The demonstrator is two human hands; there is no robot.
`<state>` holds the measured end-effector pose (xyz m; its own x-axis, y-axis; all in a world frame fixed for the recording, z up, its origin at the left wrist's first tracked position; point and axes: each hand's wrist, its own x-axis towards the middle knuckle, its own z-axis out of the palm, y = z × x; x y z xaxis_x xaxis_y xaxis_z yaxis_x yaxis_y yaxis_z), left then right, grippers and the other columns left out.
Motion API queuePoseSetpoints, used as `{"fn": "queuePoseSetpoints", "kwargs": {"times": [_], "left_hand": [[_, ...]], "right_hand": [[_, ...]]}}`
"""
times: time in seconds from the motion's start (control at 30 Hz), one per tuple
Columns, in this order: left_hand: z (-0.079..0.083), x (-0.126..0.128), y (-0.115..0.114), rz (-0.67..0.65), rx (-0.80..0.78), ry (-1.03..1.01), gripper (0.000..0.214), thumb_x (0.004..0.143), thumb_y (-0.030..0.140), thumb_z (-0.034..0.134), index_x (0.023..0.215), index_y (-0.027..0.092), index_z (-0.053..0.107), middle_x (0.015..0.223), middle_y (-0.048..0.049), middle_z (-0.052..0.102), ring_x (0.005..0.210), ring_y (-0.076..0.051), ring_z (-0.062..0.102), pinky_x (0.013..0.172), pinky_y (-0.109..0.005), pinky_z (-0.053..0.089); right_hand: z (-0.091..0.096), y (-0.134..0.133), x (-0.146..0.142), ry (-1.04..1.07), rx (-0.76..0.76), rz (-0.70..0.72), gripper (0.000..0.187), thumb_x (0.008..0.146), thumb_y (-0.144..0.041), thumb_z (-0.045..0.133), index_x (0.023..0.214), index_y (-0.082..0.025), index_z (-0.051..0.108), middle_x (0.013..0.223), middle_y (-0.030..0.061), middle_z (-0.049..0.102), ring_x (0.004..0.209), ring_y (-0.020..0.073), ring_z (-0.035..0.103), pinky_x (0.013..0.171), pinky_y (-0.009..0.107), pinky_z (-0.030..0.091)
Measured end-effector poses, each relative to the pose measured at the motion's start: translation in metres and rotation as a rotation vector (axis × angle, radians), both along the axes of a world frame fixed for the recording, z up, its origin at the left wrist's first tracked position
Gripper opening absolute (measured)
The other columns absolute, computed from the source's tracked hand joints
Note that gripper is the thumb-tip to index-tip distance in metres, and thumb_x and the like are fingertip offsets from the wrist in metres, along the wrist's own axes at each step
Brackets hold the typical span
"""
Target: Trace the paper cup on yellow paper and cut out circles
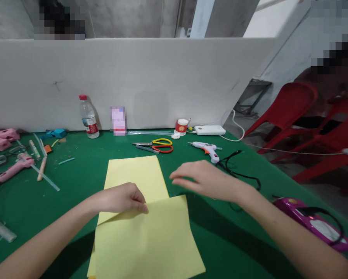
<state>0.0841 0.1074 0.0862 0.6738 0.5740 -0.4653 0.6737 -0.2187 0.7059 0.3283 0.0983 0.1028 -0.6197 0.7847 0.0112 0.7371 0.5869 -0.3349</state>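
Note:
My left hand [124,198] pinches the far edge of a sheet of yellow paper [150,240], thumb on top. That sheet is lifted a little and lies askew over more yellow paper [133,170] on the green tabletop. Past the sheet's far right corner, my right hand [198,176] hovers above the table with its fingers stretched out to the left and nothing in them. A gap shows between its thumb and fingers.
Scissors [159,145], a white glue gun [207,150], a paper cup [181,126] and a water bottle [89,118] stand or lie toward the back panel. A pink glue gun [15,168] is left; a purple device [313,223] is right. Red chairs [287,104] stand beyond.

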Motion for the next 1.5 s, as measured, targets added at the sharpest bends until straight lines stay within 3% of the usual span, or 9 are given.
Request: {"fn": "queuePoseSetpoints", "kwargs": {"times": [0.13,0.3,0.53,0.7,0.87,1.03,1.17,1.33,1.5], "left_hand": [[-0.002,0.013,0.0,-0.055,0.055,-0.039,0.034,0.079,0.041,0.048,0.058,0.015,0.052,0.051,0.0046,0.03,0.046,-0.008,0.023,0.041,-0.021,0.019],[-0.001,0.023,-0.006,-0.079,0.203,-0.069,0.032,0.082,0.034,0.045,0.063,0.013,0.059,0.052,0.0042,0.034,0.049,-0.008,0.025,0.044,-0.021,0.021],[-0.006,-0.017,-0.003,-0.055,0.319,-0.026,0.026,0.082,0.023,0.045,0.067,0.014,0.064,0.057,-0.0004,0.059,0.049,-0.008,0.046,0.049,-0.017,0.032],[-0.012,-0.049,0.007,0.087,0.479,0.006,0.023,0.081,0.021,0.044,0.064,0.014,0.057,0.058,-0.0001,0.06,0.05,-0.01,0.051,0.047,-0.018,0.034],[-0.021,-0.007,-0.009,0.133,0.681,-0.134,0.022,0.088,0.03,0.042,0.1,0.018,0.056,0.101,-0.0055,0.063,0.09,-0.017,0.058,0.078,-0.027,0.044],[-0.035,0.028,-0.019,0.022,0.735,-0.217,0.02,0.087,0.016,0.041,0.091,0.018,0.061,0.084,-0.0044,0.064,0.075,-0.015,0.059,0.07,-0.026,0.046],[-0.038,0.033,-0.018,0.034,0.736,-0.237,0.019,0.085,0.014,0.044,0.086,0.017,0.062,0.077,-0.001,0.066,0.069,-0.013,0.059,0.084,-0.032,0.044],[-0.037,0.033,-0.017,0.093,0.697,-0.199,0.017,0.08,0.012,0.048,0.082,0.017,0.064,0.076,-0.001,0.068,0.067,-0.013,0.062,0.062,-0.022,0.046],[-0.035,0.02,-0.013,0.162,0.659,-0.142,0.017,0.077,0.012,0.049,0.08,0.018,0.065,0.077,-0.0005,0.069,0.068,-0.013,0.063,0.063,-0.022,0.046]], "right_hand": [[-0.005,-0.005,-0.031,-0.033,-0.166,0.209,0.029,0.082,-0.037,0.052,0.067,-0.017,0.066,0.05,-0.0037,0.051,0.045,0.0079,0.039,0.046,0.02,0.028],[-0.013,0.004,-0.045,-0.018,-0.231,0.25,0.033,0.084,-0.022,0.046,0.056,-0.014,0.062,0.044,-0.0069,0.033,0.042,0.0062,0.022,0.043,0.02,0.021],[-0.016,0.001,-0.012,-0.041,-0.208,0.218,0.028,0.077,-0.013,0.046,0.058,-0.015,0.066,0.047,-0.0044,0.048,0.045,0.0073,0.024,0.051,0.022,0.023],[-0.026,0.004,0.016,-0.079,-0.196,0.136,0.03,0.081,-0.016,0.044,0.065,-0.014,0.069,0.05,-0.0009,0.055,0.044,0.0071,0.031,0.05,0.021,0.023],[-0.024,-0.004,-0.006,-0.1,-0.106,0.121,0.029,0.079,-0.013,0.044,0.061,-0.016,0.066,0.049,-0.002,0.053,0.045,0.0078,0.035,0.05,0.023,0.02],[-0.018,-0.013,-0.026,-0.121,-0.008,0.094,0.028,0.079,-0.011,0.043,0.06,-0.017,0.063,0.047,-0.0027,0.052,0.043,0.0081,0.036,0.048,0.025,0.018],[-0.019,-0.014,-0.03,-0.154,0.028,0.065,0.026,0.08,-0.013,0.046,0.061,-0.017,0.063,0.052,0.0001,0.059,0.045,0.0091,0.043,0.047,0.024,0.019],[-0.025,-0.016,-0.037,-0.186,0.072,0.016,0.028,0.083,-0.016,0.045,0.061,-0.017,0.063,0.055,0.0034,0.063,0.046,0.0107,0.048,0.046,0.025,0.016],[-0.027,-0.019,-0.035,-0.195,0.092,-0.009,0.028,0.079,-0.01,0.047,0.054,-0.015,0.058,0.05,0.0021,0.059,0.044,0.0089,0.044,0.047,0.026,0.013]]}}
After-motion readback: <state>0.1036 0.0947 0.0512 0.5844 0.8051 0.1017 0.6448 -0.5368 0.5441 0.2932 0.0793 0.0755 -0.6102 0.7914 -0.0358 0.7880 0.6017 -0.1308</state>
